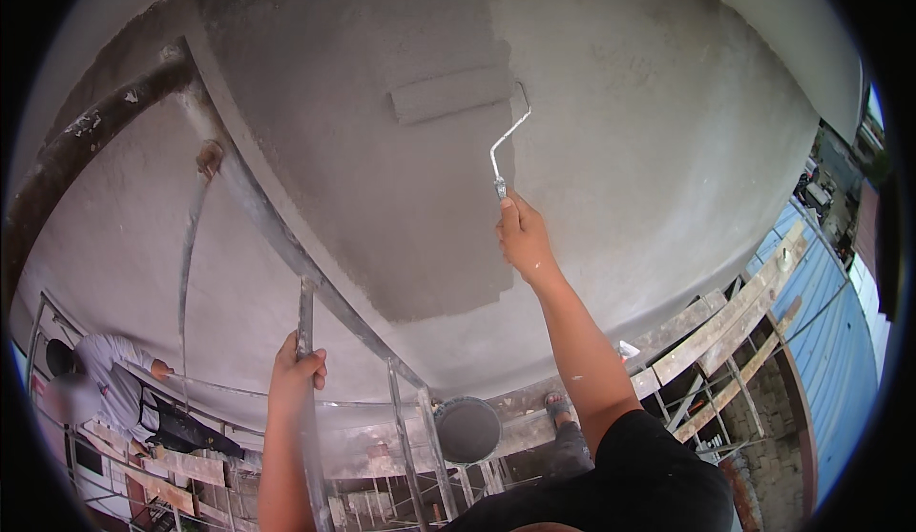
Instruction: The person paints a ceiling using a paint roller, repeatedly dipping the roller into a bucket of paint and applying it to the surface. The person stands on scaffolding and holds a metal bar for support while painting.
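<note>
The right hand is raised against the wall, its fingers wrapped tight around the handle of a paint roller; the thin bent wire of the frame runs up from the fist and turns left into the sleeve, which lies flat on the plaster at the upper edge of a darker grey patch; that patch reads as fresh coating, bordered on the right and below by paler, dry wall. The left hand is lower and to the left, fingers closed round an upright scaffold pole; the pole stands just beside a long slanting rail that crosses the wall from upper left to lower centre. Between the two forearms, lower down, a round bucket of grey paint sits by the rail; a sandalled foot rests on the planks to its right. Far to the lower left another person in a pale shirt crouches on the scaffold; to the right, beyond the boards, a blue metal roof shows well below.
</note>
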### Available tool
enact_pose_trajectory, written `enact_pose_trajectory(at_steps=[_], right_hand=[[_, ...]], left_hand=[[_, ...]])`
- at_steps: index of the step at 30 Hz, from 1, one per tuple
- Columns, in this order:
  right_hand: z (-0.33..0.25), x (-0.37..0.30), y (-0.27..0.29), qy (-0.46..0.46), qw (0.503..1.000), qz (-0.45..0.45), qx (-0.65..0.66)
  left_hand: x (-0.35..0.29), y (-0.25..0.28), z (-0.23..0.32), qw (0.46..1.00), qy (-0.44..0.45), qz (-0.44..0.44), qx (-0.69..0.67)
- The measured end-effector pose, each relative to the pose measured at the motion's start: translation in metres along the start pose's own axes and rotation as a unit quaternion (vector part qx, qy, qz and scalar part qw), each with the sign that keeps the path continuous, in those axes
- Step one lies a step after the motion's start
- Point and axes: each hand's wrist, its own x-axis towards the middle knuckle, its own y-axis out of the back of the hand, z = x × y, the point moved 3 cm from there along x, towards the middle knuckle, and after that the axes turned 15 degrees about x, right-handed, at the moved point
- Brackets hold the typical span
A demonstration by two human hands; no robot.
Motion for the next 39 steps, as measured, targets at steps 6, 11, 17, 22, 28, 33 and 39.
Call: enact_pose_trajectory(at_steps=[6, 11, 17, 22, 28, 33, 39], right_hand=[[0.098, -0.087, 0.035, -0.140, 0.989, 0.030, -0.032], [0.182, -0.147, 0.068, -0.235, 0.966, 0.066, -0.082], [0.258, -0.186, 0.095, -0.320, 0.938, 0.085, -0.102], [0.322, -0.194, 0.115, -0.363, 0.924, 0.078, -0.092], [0.291, -0.186, 0.107, -0.385, 0.917, 0.094, -0.041], [0.173, -0.159, 0.090, -0.282, 0.955, 0.088, -0.008], [0.047, -0.081, 0.056, -0.169, 0.983, 0.065, 0.018]], left_hand=[[-0.004, 0.000, 0.001, 1.000, 0.004, 0.014, 0.010], [0.000, 0.003, -0.006, 0.999, 0.003, 0.008, 0.050], [-0.002, 0.003, -0.004, 0.998, 0.014, 0.024, 0.063], [0.002, 0.003, -0.004, 0.997, 0.006, 0.017, 0.069], [0.000, 0.002, -0.002, 0.998, 0.011, 0.023, 0.066], [0.003, 0.003, -0.008, 0.997, 0.011, 0.016, 0.068], [0.004, 0.005, -0.015, 0.999, 0.017, 0.007, 0.036]])
